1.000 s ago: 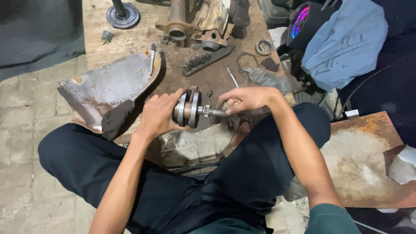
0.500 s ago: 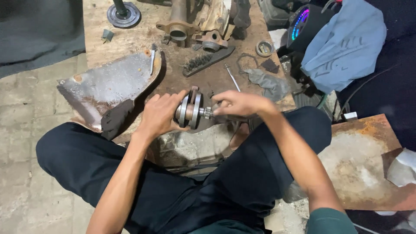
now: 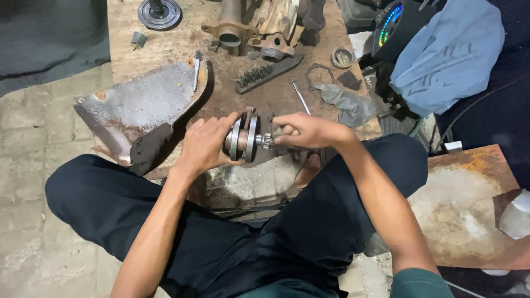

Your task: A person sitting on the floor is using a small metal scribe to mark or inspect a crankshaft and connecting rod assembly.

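Wooden board (image 3: 165, 47) carries everything; bent metal sheet (image 3: 132, 105) at its left edge, grey rag (image 3: 348, 105) near the right edge; left hand (image 3: 207, 144) cups the crankshaft (image 3: 245, 138) at the near edge, fingers wrapped on its twin steel discs; right hand (image 3: 306, 131) pinches the toothed shaft end; wire brush (image 3: 265, 74) sits mid-board, well apart.

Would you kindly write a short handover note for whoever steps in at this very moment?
Left hand: grips the metal crank assembly by its twin discs, above the board's near edge.
Right hand: fingertips on the assembly's small toothed shaft end.
Nearby on the wooden board: wire brush, thin rod, grey rag, bent metal sheet.
Done: assembly held off the board.
Left: cannot tell from this view.
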